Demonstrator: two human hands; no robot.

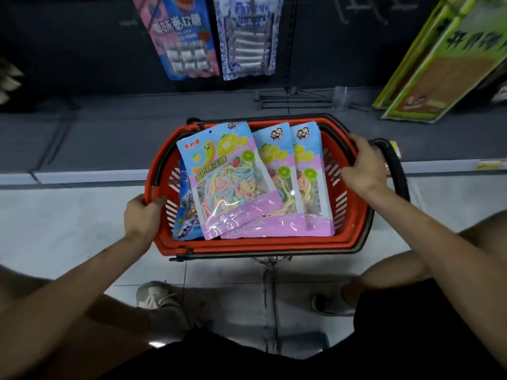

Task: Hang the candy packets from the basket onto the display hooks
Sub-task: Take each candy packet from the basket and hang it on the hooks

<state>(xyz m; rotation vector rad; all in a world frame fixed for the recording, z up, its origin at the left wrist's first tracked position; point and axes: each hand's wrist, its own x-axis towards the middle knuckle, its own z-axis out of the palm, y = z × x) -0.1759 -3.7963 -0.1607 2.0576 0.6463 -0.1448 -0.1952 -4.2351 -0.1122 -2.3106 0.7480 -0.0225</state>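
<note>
Candy packets (230,182), glossy pale-blue-and-pink plastic pouches with rainbow strings behind a clear window, lie in an overlapping fan of three inside the red slotted plastic basket (247,244). Their tops point to the far rim, and none is lifted yet. We spot a darker blue packet (185,212) tucked under them against the basket's left wall.

Our left hand (141,215) is clamped on the left rim by the near-left corner, thumb over the top edge. Our right hand (365,165) curls over the right rim toward the far-right corner, just beside the black loop handle (397,165) on that side. Two hands on opposite corners reads to us as steadying or squaring the basket against the dark bottom shelf (137,133), so the stock sits within reach. Whether it rests on the pale tiled floor (68,229) or is held just off it, we cannot tell.

Above, a pink-and-blue hanging packet (183,42) and a blue-and-white patterned packet (248,37) dangle side by side from the dark back panel. Loose grey metal display hooks (296,98) lie bundled on the shelf just beyond the far rim, not mounted. A green-and-brown carton (444,58) leans at the shelf's right end.

Our call: hanging hasn't begun. Next, one hand must leave the rim and take the top packet by its header end.
</note>
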